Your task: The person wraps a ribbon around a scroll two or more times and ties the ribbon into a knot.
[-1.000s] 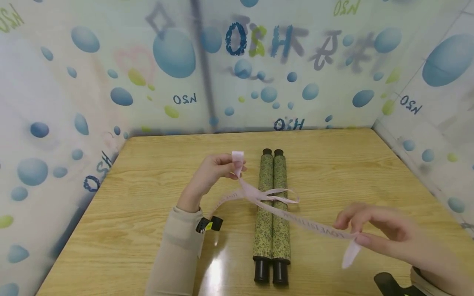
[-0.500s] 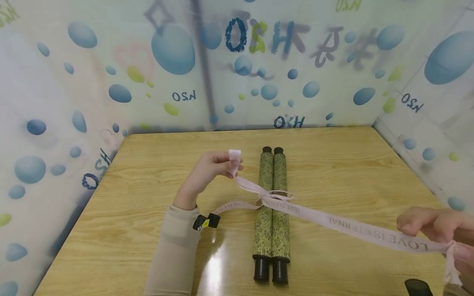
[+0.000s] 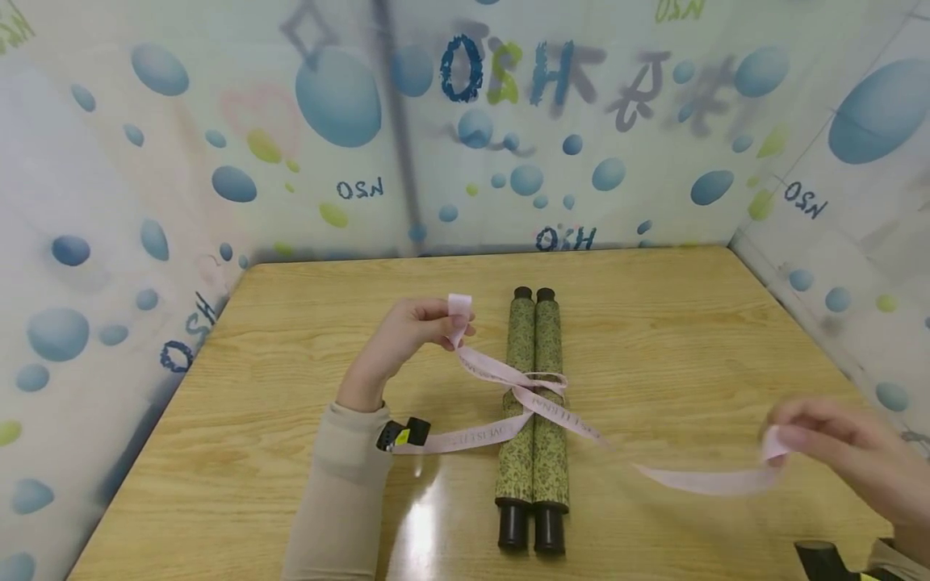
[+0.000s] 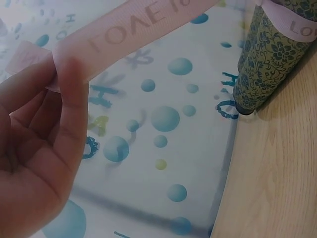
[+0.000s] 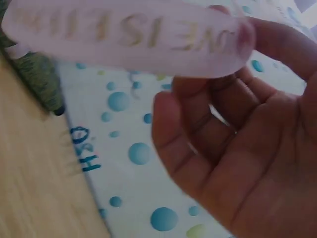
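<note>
Two scrolls, a left one (image 3: 515, 468) and a right one (image 3: 551, 476), lie side by side, covered in green floral cloth with black end knobs. A pink lettered ribbon (image 3: 555, 411) crosses their middle, with a small loop on the right. My left hand (image 3: 407, 335), raised left of the scrolls, pinches one length of ribbon between thumb and fingers; its end folds over the fingertips. Well to the right, my right hand (image 3: 846, 452) pinches another length, which sags toward the scrolls. In the right wrist view the ribbon (image 5: 124, 37) runs from the fingertips. Whether the crossing is knotted I cannot tell.
A wooden table (image 3: 676, 323) carries the scrolls. Another ribbon tail runs left from them, passing behind the black wrist camera (image 3: 407, 433) on my left sleeve. Patterned sheets (image 3: 603, 97) with blue drops enclose the table's back and sides.
My right hand has drawn its ribbon out to the right, then eased back slightly, so that length now hangs slacker. The loop over the scrolls has become smaller. My left hand has barely moved.
</note>
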The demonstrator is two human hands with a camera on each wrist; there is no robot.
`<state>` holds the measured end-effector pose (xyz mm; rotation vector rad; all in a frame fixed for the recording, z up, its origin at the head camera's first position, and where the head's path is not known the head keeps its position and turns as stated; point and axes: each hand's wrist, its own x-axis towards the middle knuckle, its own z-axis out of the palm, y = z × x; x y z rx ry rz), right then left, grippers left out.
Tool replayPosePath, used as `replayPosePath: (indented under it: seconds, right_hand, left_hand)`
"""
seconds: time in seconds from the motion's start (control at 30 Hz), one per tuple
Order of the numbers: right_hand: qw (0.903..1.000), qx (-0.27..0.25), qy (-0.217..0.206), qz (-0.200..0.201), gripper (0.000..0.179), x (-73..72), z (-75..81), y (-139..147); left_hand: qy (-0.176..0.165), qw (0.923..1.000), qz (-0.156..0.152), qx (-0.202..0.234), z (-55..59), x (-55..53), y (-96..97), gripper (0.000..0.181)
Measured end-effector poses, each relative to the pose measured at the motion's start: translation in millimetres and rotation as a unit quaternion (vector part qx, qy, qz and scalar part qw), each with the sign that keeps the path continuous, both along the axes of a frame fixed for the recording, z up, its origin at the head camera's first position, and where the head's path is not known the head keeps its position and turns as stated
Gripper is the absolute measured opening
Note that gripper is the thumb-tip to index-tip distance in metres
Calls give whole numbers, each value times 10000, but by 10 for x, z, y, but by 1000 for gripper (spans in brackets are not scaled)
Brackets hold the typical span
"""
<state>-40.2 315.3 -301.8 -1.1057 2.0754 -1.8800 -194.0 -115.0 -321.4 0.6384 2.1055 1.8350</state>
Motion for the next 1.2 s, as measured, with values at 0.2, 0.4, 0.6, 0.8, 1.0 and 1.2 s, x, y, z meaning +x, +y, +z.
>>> replayPosePath:
  seconds: [0.2,0.4,0.6,0.8,1.0,1.2]
  right_hand:
    - [9356,3276,-1141,-650,16,-168,-267,-212]
    - [9071,4073,-594,-877,28,-401,-166,-795]
    - [8764,4551,163,-1564,23,-562,-230,-1373]
    - [8538,4842,585,-1821,12,-608,-386,-1615]
    - [8769,4439,336,-1812,14,-570,-374,-1564]
    - [8948,4094,60,-1779,15,-466,-315,-1478]
  left_hand:
    - [-11,10000,-19,-28,23,19,8,27]
    - [11,10000,-25,-25,32,27,-7,26]
    - [60,9999,-76,-39,46,48,15,27]
    - [60,9998,-113,-131,51,51,45,27]
    - [81,9997,-135,-193,60,50,50,29]
    - [-3,9997,-44,-224,43,31,22,27]
